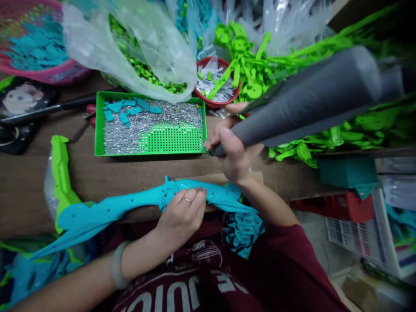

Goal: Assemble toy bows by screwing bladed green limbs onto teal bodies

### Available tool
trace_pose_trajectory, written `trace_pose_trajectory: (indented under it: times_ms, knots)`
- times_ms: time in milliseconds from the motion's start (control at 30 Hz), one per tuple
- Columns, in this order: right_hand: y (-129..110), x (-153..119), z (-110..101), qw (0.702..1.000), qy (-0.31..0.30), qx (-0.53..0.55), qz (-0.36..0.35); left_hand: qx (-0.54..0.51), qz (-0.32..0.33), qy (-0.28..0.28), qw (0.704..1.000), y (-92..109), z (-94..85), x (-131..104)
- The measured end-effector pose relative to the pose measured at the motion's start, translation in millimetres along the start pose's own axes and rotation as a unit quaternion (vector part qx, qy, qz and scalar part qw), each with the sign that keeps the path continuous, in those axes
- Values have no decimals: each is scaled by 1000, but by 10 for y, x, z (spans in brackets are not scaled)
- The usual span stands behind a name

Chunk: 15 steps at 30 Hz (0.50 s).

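Observation:
My left hand [185, 210] rests over the middle of a long turquoise plastic bow-shaped piece [130, 201]. Its fingertips are pinched together against the piece; whatever is between them is hidden. A lime green curved arm [61, 173] joins the piece's left end. Above its right part, my right hand [232, 151] is closed around the narrow end of a dark grey electric screwdriver [302, 97], slightly blurred. The tool's thick body slants up to the right, and its tip is not clearly visible. Near this hand stands a green tray [172, 141] of small silvery screws [121, 136] and turquoise pieces [133, 110].
Behind the tray lie a plastic bag of green parts [156, 56] and a red basket [238, 89] of white pieces. Green parts [253, 65] heap up at the right. A pink basket [58, 76] and a phone-like object [24, 104] sit at the left.

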State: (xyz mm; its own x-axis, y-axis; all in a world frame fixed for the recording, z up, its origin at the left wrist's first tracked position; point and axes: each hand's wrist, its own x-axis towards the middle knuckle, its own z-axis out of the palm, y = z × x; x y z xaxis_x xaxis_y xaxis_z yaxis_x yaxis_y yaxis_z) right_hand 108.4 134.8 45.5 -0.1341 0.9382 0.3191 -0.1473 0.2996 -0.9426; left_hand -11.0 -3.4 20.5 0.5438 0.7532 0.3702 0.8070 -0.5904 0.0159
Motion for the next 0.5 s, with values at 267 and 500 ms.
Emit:
trace_pose_trajectory:
  times_ms: [267, 500]
  knots:
    - [-317, -488, 28, 990, -124, 44, -42, -50, -57, 86, 993, 118, 141, -156]
    - [-131, -639, 121, 989, -145, 10, -38, -82, -69, 109, 988, 100, 171, -140]
